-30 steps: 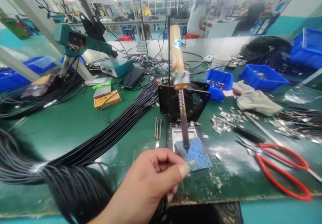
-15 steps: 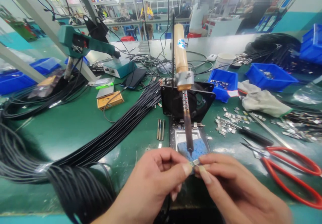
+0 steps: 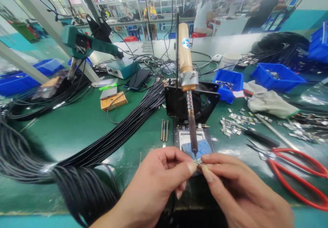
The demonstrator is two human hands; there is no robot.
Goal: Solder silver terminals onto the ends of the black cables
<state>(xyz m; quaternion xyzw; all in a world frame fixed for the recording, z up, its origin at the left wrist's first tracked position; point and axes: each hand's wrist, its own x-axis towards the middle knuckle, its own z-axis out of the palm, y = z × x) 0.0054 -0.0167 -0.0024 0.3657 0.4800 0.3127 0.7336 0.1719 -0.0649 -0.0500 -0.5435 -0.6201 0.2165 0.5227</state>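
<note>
Metal connector [image 3: 199, 161]: between both hands' fingertips, just below the iron tip
Left hand [image 3: 161, 180]: thumb and finger pinching it from 8 o'clock
Right hand [image 3: 242, 187]: narrow pinch from 4 o'clock
Soldering iron [image 3: 191, 111]: 12 o'clock
Red-handled scissors [image 3: 273, 154]: 3 o'clock

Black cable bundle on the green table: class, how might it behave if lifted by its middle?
The black cable bundle would probably sag, not stay stiff: its near part already curves sharply. With so many strands, it may feel fairly heavy. The strands might shift near the middle, but probably stay gathered at the shiny band around them.
</note>
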